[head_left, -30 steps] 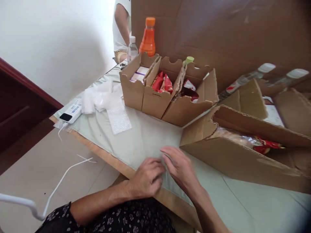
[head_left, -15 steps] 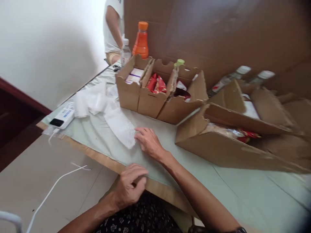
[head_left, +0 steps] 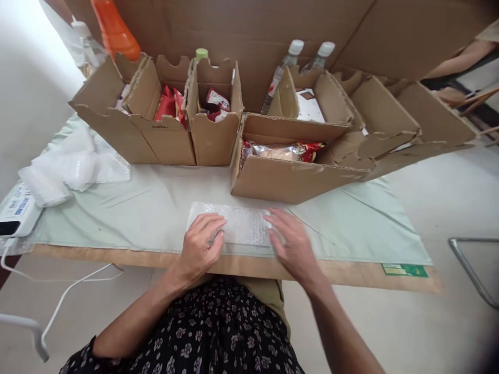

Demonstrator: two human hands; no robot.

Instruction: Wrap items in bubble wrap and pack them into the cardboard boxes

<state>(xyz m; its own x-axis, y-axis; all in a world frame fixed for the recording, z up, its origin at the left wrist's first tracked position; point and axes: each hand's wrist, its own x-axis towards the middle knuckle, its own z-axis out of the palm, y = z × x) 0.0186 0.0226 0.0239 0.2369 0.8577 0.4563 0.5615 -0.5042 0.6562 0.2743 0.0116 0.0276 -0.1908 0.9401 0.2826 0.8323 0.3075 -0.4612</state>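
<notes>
A clear bubble wrap piece (head_left: 245, 224) lies flat near the table's front edge, directly in front of me. My left hand (head_left: 200, 243) rests at its left end, fingers loosely curved with the thumb apart, so that hand is open. At the right end, my right hand (head_left: 290, 243) is open too, its fingertips touching the plastic. Neither hand is visibly closed round it. More bubble wrap pieces (head_left: 80, 163) lie in a loose pile on the left of the table.
Cardboard bins (head_left: 273, 179) with snack packets and small boxes line the back. Behind them stand an orange bottle (head_left: 117, 34) and several clear ones. A white device (head_left: 23, 210) with a cable sits at the left edge. A green card (head_left: 404, 270) lies at the front right.
My view has turned to the right. The bubble wrap now lies crosswise in front of me, apart from the pile. My left hand has come up from the lap onto its left end.
</notes>
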